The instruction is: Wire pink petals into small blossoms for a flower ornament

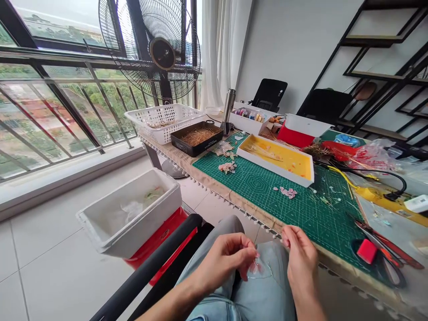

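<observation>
My left hand [234,256] is closed in a pinch above my lap. It holds a small, see-through, pinkish petal-like piece [256,268] that hangs below the fingertips; its exact kind is hard to tell. To the right, by the table edge, my right hand [299,254] has its thumb and fingers pressed together, and whatever lies in them is hidden or too small to name. On the green cutting mat [257,203] beyond are a small pile of pink petals [288,192] and a cluster of pale pink flowers [228,167].
A white tray with a yellow bottom [274,156], a black box of brown stalks [197,136] and a white basket [160,118] stand on the table. Scissors [391,265] and a red block [367,252] lie right. A foam box [130,209] stands left, beside the chair's armrest [150,267].
</observation>
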`<control>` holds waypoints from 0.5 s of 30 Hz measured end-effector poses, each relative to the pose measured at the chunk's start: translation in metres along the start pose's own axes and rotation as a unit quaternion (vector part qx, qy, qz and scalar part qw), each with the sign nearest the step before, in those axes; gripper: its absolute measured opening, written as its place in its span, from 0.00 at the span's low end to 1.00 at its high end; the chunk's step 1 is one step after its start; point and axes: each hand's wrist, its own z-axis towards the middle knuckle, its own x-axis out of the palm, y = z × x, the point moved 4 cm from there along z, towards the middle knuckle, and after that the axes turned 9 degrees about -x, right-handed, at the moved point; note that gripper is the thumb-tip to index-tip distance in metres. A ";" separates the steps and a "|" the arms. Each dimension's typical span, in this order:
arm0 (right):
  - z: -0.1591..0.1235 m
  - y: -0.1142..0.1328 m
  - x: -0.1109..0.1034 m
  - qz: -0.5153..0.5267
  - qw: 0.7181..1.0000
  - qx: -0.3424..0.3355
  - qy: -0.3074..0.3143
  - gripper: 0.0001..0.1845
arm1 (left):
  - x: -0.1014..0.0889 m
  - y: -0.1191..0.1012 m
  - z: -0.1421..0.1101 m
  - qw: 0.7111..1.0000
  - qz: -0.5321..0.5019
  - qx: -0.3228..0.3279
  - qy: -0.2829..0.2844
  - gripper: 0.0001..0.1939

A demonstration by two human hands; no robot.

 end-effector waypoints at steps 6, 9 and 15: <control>-0.010 -0.001 -0.019 -0.200 0.975 -0.093 -0.030 0.15 | 0.007 0.002 -0.002 0.996 -0.088 0.016 0.019 0.17; -0.015 -0.003 -0.016 -0.235 0.966 -0.104 0.017 0.16 | 0.004 0.002 -0.002 0.996 -0.090 0.024 -0.009 0.17; -0.043 0.036 -0.035 -0.181 0.969 -0.167 -0.024 0.22 | -0.006 -0.007 0.001 0.994 -0.083 0.038 -0.063 0.19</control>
